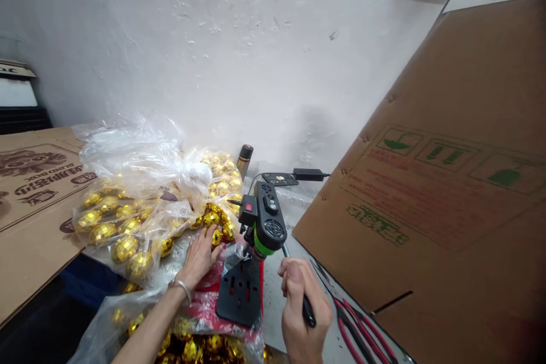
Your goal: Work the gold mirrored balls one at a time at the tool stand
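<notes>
My left hand (200, 256) reaches to the edge of a pile of shiny gold faceted balls (211, 219). Its thumb and fingers are around one gold ball (216, 237); part of the grip is hidden. Beside it stands a small black bench drill press (269, 219) with a green ring and a slotted black base plate (241, 296). My right hand (302, 307) is closed round the press's lever, whose black end (308, 313) shows below the fingers. Clear plastic lies around the drill head's lower end, over a red surface.
Clear plastic bags (136, 153) of gold balls are at left, by a flattened carton (38, 182). More bagged balls (191, 347) lie at the near edge. A large cardboard box (426, 182) leans at right, near red-handled pliers (362, 330). A black power adapter (309, 174) lies by the wall.
</notes>
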A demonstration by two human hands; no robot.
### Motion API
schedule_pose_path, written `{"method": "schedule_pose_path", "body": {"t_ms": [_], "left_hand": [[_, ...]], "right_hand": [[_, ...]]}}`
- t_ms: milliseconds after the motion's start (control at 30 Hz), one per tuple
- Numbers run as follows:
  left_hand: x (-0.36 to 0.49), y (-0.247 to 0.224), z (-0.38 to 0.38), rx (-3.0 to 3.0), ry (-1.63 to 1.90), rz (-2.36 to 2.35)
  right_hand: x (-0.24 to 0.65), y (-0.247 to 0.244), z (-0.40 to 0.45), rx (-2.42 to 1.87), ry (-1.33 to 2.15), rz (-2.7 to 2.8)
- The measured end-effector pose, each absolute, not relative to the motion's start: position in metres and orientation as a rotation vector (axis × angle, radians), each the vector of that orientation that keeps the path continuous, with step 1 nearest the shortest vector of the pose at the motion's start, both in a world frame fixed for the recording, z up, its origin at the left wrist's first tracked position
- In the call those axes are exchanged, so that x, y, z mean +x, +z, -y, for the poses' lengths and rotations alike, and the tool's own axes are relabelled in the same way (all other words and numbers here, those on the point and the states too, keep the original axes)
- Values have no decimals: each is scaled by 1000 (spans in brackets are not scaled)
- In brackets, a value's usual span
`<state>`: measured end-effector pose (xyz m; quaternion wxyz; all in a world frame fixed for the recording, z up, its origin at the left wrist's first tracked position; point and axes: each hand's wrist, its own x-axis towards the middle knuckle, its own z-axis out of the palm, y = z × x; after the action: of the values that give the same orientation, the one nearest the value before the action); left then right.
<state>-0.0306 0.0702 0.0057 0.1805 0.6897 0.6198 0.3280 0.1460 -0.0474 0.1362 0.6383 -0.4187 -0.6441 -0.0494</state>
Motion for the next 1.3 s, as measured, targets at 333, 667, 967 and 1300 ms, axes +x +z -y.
{"method": "schedule_pose_path", "body": {"t_ms": [333, 667, 967, 1300], "left_hand": [[-43, 25, -19, 1338, 1045, -1247], [-5, -3, 4, 1842, 1014, -1330], [5, -12, 2, 2085, 1061, -1330], [17, -18, -8, 2081, 948, -1352]], "right_hand": [[151, 148, 44, -955, -57, 1478], [156, 162, 42, -947, -103, 1562], [157, 159, 48, -955, -113, 1612], [161, 154, 51, -934, -136, 1675]]}}
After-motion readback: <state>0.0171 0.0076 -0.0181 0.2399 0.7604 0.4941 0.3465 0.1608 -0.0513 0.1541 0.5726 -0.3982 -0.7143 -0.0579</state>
